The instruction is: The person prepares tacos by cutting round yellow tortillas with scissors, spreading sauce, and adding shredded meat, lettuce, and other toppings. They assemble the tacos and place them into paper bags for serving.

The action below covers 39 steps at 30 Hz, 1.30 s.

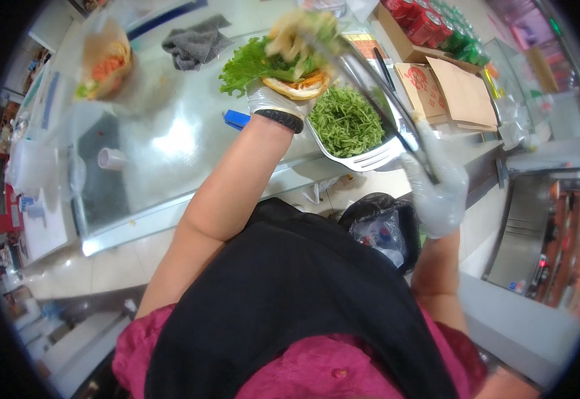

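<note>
Head view: the left hand [268, 103] (gloved, a black band [280, 121] at the wrist) cups the bun [296, 88] from below over the worktop [170, 120], lettuce [243, 65] spilling to its left. The right hand [436, 193] is wrapped around the tongs [372, 100]; at their tips, above the bun, is a pale clump [300, 36], shredded perhaps, but blurred. Right of the bun sits a tray [373, 159] of green shreds [344, 123]; a grey cloth [196, 43] lies farther left.

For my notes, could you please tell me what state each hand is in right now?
Left white-gloved hand: holding a golden round bread with green frilly lettuce; grip partly hidden.
Right white-gloved hand: closed around long silver metal tongs.
</note>
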Tool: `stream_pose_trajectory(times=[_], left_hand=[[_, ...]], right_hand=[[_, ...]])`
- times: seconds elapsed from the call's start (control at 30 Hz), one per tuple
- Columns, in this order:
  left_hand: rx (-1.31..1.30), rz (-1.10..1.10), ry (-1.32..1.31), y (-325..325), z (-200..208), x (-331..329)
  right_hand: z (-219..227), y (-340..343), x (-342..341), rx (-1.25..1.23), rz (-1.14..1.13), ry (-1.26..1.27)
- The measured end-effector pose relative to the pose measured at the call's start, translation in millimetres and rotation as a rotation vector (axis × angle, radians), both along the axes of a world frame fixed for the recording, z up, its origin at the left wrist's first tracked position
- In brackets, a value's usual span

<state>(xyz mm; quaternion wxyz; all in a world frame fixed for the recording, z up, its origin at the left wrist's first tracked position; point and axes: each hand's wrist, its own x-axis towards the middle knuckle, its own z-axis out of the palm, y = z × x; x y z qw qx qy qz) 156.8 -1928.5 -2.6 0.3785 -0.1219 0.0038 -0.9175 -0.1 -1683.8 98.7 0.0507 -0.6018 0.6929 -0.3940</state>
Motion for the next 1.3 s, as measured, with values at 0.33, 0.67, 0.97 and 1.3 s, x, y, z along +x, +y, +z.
stream_pose_trajectory(times=[0.33,0.67,0.97,1.3], left_hand=[[0.125,0.181,-0.484,24,17,-3],[0.208,0.338,-0.682,28,33,23],[0.244,0.49,-0.733,35,30,60],[0.227,0.405,-0.487,39,16,112]], right_hand=[[0,6,1,0.095,0.066,0.064],[33,25,-30,0.167,0.002,0.121],[-48,-32,-41,0.572,-0.124,0.326],[-49,-71,-17,0.525,-0.146,0.31]])
